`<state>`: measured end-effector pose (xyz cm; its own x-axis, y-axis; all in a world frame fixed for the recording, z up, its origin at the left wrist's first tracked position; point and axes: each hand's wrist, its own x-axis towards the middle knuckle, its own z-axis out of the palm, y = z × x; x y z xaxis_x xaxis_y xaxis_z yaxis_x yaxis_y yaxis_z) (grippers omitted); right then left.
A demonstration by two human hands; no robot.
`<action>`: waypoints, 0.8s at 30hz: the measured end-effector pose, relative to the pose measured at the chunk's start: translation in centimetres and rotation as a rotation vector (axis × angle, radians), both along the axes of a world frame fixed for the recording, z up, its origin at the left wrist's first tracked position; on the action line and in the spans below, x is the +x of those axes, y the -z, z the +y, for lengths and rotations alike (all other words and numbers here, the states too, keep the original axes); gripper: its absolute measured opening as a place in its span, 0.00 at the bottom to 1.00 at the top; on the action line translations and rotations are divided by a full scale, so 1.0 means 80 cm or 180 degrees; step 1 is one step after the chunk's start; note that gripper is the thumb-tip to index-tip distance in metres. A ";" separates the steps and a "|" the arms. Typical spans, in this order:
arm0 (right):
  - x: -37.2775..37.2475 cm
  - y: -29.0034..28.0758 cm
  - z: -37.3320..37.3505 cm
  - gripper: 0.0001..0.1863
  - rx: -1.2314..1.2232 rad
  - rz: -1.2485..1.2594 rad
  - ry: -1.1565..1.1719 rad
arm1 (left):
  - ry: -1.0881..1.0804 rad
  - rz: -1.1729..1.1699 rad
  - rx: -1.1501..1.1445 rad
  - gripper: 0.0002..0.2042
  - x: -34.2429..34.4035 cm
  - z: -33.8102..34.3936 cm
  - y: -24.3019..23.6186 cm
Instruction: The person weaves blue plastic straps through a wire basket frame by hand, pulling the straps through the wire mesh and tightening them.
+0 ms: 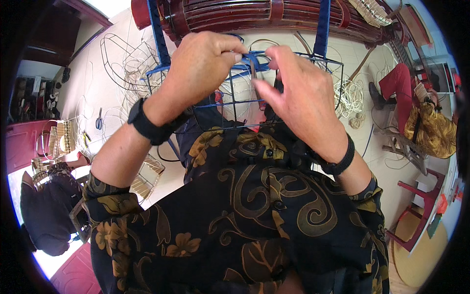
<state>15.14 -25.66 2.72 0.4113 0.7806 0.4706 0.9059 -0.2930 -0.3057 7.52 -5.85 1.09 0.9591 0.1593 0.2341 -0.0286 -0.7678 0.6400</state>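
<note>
A dark wire basket frame (233, 103) stands in front of my body, with tall blue-wrapped handle uprights (321, 29) at its sides. My left hand (200, 61) pinches a blue strip (252, 58) at the middle of the far rim. Across from it, my right hand (301, 85) has thumb and index finger apart, the index fingertip close to the strip. Its other fingers are partly hidden. Between the two hands a narrow brownish strip (254, 73) hangs down from the rim.
A dark red slatted bench (225, 14) lies beyond the frame. Pale cord (350, 98) is heaped on the floor at right, with more wire frames and cord at left. Scissors (99, 119) lie on the floor. People sit at both sides, one in red trousers (395, 88).
</note>
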 end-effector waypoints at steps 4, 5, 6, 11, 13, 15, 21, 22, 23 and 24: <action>0.012 0.002 0.016 0.09 -0.0190 -0.0285 0.0109 | -0.0032 0.0099 -0.0242 0.08 0.014 0.011 0.001; 0.018 0.002 0.018 0.07 -0.0227 -0.0306 0.0108 | -0.0040 0.0211 -0.0337 0.08 0.016 0.013 0.000; 0.026 0.000 0.020 0.04 -0.0119 -0.0249 0.0051 | -0.0027 0.0265 -0.0370 0.08 0.018 0.015 -0.002; 0.059 -0.017 0.026 0.05 -0.0165 -0.0216 -0.0308 | 0.0139 0.0647 -0.0863 0.10 0.027 0.016 -0.019; 0.072 -0.024 0.034 0.02 0.0184 0.0196 -0.0585 | -0.0145 0.1040 -0.1203 0.07 0.027 0.015 -0.029; 0.079 -0.028 0.040 0.02 0.0202 0.0308 -0.0609 | -0.0287 0.1217 -0.1299 0.07 0.023 0.010 -0.036; 0.084 -0.032 0.040 0.03 -0.0125 0.0954 -0.0220 | 0.0087 0.0909 -0.0888 0.12 0.021 0.008 -0.041; 0.083 -0.031 0.039 0.03 -0.0161 0.1058 -0.0187 | 0.0002 0.1126 -0.1164 0.12 0.017 0.016 -0.043; 0.084 -0.030 0.039 0.04 -0.0122 0.1051 -0.0190 | -0.0087 0.1337 -0.1438 0.12 0.015 0.022 -0.043; 0.083 -0.029 0.038 0.04 -0.0081 0.1041 -0.0197 | 0.0027 0.1114 -0.1341 0.11 0.017 0.020 -0.036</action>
